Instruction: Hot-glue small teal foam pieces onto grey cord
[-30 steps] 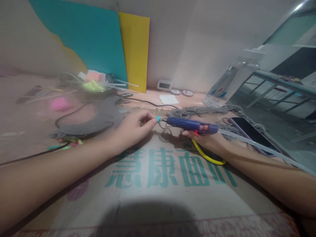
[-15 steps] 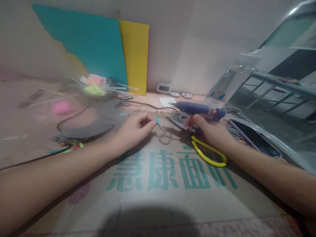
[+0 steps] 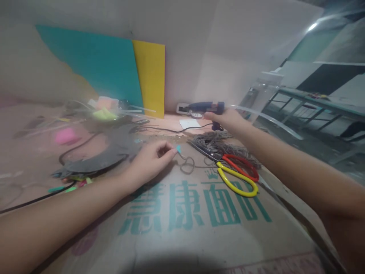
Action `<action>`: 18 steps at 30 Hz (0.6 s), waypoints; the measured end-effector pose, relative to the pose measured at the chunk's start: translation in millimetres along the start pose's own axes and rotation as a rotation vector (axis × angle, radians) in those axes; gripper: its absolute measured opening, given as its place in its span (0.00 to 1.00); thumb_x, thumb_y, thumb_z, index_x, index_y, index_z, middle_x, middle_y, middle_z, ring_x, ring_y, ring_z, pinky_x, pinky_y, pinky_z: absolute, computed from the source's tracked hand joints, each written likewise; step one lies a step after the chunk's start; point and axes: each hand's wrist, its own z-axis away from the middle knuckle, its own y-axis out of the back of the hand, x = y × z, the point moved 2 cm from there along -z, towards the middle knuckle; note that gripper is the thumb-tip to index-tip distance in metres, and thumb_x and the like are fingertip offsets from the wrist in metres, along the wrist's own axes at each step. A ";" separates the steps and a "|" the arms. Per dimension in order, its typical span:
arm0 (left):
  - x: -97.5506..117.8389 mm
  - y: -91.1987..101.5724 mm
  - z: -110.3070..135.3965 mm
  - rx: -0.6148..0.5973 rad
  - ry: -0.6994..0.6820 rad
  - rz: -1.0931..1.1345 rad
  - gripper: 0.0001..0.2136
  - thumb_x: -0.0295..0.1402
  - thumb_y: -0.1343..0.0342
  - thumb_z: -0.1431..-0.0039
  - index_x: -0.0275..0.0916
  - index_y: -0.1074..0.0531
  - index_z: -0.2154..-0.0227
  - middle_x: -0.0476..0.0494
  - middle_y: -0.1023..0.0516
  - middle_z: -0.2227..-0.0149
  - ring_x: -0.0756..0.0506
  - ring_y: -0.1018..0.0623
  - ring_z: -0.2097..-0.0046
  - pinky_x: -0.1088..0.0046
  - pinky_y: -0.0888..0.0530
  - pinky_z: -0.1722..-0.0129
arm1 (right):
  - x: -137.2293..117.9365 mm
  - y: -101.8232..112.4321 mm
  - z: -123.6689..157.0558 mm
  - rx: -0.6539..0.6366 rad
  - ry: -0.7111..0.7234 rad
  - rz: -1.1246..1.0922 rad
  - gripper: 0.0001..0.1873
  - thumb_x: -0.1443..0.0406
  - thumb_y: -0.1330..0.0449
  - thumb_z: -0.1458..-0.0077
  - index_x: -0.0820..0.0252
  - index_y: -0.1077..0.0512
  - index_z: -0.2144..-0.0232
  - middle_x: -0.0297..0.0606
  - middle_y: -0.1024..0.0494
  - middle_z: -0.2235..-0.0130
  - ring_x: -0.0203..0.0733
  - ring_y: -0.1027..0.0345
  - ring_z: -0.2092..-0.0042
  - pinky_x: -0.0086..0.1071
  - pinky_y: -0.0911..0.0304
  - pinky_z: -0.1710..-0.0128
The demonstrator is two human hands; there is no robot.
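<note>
My left hand pinches a small teal piece at its fingertips. From the piece a thin grey cord curls over the printed cardboard. My right hand is wrapped round a blue hot glue gun, held up near the wall with its nozzle toward the left. A long translucent glue stick reaches out behind the gun. Below my right forearm lie scissors with one red and one yellow handle, partly on a bundle of grey cord.
Teal and yellow boards lean on the wall. A white digital display, a white paper piece and a black cable are at the back. A clear bottle stands right. A dark round plate and pink clay are left.
My right hand has lifted the glue gun up and back, away from the scissors, whose red handle now shows. My left hand keeps its pinch. The phone at the right no longer shows.
</note>
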 end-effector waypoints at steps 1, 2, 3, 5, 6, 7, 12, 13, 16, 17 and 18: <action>0.0 -0.1 0.1 -0.005 0.006 0.002 0.13 0.43 0.47 0.38 0.39 0.27 0.70 0.48 0.21 0.68 0.45 0.24 0.64 0.71 0.32 0.64 | 5.6 -5.5 -10.4 -0.030 -0.063 -0.004 0.24 0.49 0.39 0.46 0.60 0.24 0.56 0.42 0.22 0.69 0.43 0.30 0.69 0.35 0.35 0.73; 0.0 -0.3 0.1 -0.010 0.010 0.005 0.13 0.43 0.47 0.37 0.39 0.27 0.69 0.48 0.21 0.68 0.45 0.24 0.64 0.71 0.32 0.64 | 10.6 -10.8 -19.1 -0.063 -0.085 0.007 0.22 0.50 0.38 0.47 0.60 0.23 0.57 0.41 0.22 0.70 0.43 0.30 0.70 0.35 0.35 0.73; -0.2 -0.5 0.0 -0.016 0.013 0.008 0.13 0.43 0.48 0.37 0.39 0.27 0.69 0.48 0.21 0.68 0.45 0.24 0.64 0.71 0.31 0.64 | 15.4 -15.5 -25.8 -0.089 -0.094 0.019 0.21 0.50 0.37 0.47 0.60 0.22 0.61 0.41 0.23 0.71 0.43 0.30 0.70 0.35 0.34 0.72; -0.8 -0.9 -0.4 -0.026 0.012 0.014 0.14 0.44 0.48 0.37 0.40 0.27 0.70 0.47 0.20 0.68 0.44 0.23 0.64 0.70 0.31 0.64 | 23.8 -22.3 -34.0 -0.115 -0.096 0.058 0.19 0.50 0.37 0.47 0.59 0.22 0.67 0.40 0.23 0.72 0.43 0.30 0.70 0.35 0.35 0.71; -1.2 -1.1 -0.6 -0.030 0.009 0.013 0.14 0.44 0.48 0.37 0.40 0.27 0.70 0.47 0.20 0.68 0.44 0.23 0.63 0.70 0.31 0.64 | 27.1 -24.6 -36.2 -0.123 -0.093 0.075 0.18 0.50 0.38 0.47 0.59 0.23 0.69 0.40 0.23 0.72 0.44 0.29 0.69 0.35 0.35 0.71; -1.8 -1.2 -0.9 -0.033 0.006 0.008 0.14 0.44 0.48 0.37 0.40 0.27 0.70 0.47 0.20 0.68 0.43 0.23 0.63 0.70 0.31 0.64 | 29.7 -26.5 -37.7 -0.130 -0.089 0.091 0.18 0.50 0.38 0.46 0.59 0.23 0.69 0.41 0.22 0.71 0.44 0.29 0.69 0.34 0.35 0.70; -4.4 -1.2 -1.6 -0.033 -0.005 -0.014 0.14 0.45 0.48 0.37 0.40 0.26 0.70 0.47 0.20 0.68 0.43 0.23 0.64 0.69 0.31 0.64 | 34.7 -28.4 -41.0 -0.176 -0.035 0.185 0.18 0.53 0.40 0.42 0.61 0.24 0.59 0.42 0.18 0.63 0.42 0.27 0.65 0.32 0.35 0.66; -4.5 -1.2 -1.6 -0.025 -0.002 -0.012 0.14 0.45 0.48 0.38 0.40 0.26 0.70 0.47 0.20 0.68 0.44 0.24 0.65 0.70 0.31 0.65 | 35.3 -26.8 -40.4 -0.179 -0.018 0.217 0.19 0.52 0.40 0.42 0.61 0.24 0.58 0.43 0.18 0.63 0.43 0.27 0.64 0.32 0.35 0.64; -3.5 -1.1 -1.6 -0.003 0.018 0.007 0.14 0.44 0.47 0.38 0.40 0.27 0.70 0.48 0.22 0.70 0.45 0.24 0.66 0.71 0.31 0.66 | 37.9 -18.1 -32.4 -0.164 0.015 0.343 0.22 0.48 0.37 0.47 0.61 0.22 0.62 0.47 0.18 0.63 0.50 0.27 0.61 0.36 0.37 0.61; -3.0 -1.2 -1.7 0.002 0.025 0.021 0.14 0.44 0.47 0.38 0.40 0.27 0.70 0.48 0.22 0.69 0.46 0.25 0.66 0.72 0.32 0.66 | 37.9 -14.3 -27.4 -0.153 0.017 0.382 0.23 0.48 0.36 0.48 0.62 0.22 0.65 0.49 0.19 0.63 0.53 0.27 0.60 0.39 0.37 0.60; -2.5 -1.2 -1.8 0.005 0.030 0.036 0.13 0.44 0.47 0.38 0.39 0.27 0.70 0.48 0.22 0.69 0.46 0.25 0.66 0.72 0.32 0.66 | 36.4 -10.4 -21.2 -0.136 0.030 0.420 0.22 0.48 0.36 0.48 0.62 0.22 0.66 0.51 0.19 0.63 0.55 0.28 0.59 0.41 0.38 0.58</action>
